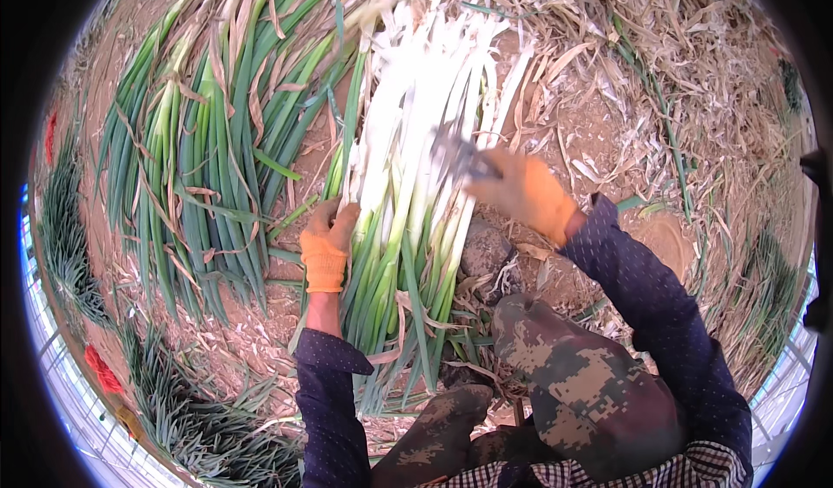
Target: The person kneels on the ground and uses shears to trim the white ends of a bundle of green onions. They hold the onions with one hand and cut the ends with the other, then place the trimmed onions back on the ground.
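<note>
A heap of long green onions (397, 195) lies before me, white stalks at the top and green leaves towards my knees. My left hand (325, 244), in an orange work glove with a soiled palm side, rests at the left edge of this heap, its fingertips against the outer stalks. Over the right side of the white stalks is my right hand (527, 192), gloved alike and closed on a dark metal hand tool (462, 156). The tool is blurred, so its exact kind cannot be told.
To the left lies another pile of green onions (208, 162) with dry leaves among them. Dry husks (683, 52) cover the ground at the upper right. Green leaf bundles (195, 429) lie at the lower left, near a red bundle (103, 369). My camouflage-clad knee (586, 384) is close below.
</note>
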A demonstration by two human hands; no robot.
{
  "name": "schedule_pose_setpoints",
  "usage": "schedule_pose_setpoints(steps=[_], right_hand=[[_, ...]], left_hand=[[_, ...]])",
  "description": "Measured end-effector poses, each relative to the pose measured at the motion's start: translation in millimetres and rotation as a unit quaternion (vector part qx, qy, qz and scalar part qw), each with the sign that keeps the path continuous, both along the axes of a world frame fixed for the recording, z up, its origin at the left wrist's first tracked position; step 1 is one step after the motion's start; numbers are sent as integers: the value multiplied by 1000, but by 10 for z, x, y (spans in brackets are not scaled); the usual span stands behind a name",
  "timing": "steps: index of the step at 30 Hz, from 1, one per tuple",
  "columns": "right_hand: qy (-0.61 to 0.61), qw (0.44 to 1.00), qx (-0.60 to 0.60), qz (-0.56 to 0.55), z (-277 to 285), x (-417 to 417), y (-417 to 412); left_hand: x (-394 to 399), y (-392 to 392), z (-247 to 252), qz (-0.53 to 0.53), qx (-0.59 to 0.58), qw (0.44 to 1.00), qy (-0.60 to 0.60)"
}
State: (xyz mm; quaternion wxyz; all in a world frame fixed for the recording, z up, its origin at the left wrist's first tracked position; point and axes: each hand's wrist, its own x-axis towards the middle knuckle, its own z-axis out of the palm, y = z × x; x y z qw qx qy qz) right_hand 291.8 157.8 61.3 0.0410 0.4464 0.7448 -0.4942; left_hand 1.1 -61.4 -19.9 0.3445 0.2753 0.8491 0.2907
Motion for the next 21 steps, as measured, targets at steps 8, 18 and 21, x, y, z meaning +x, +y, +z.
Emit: schedule_pose_setpoints(steps=[8, 18, 21], right_hand=[[-28, 999, 20, -10, -100, 95, 191], [1, 994, -95, 46, 165, 422, -705], [43, 985, -131, 106, 376, 430, -687]], left_hand=[[47, -71, 372, -78, -51, 996, -8], [-51, 117, 1025, -124, -82, 987, -67], [3, 49, 975, -102, -79, 991, -30]])
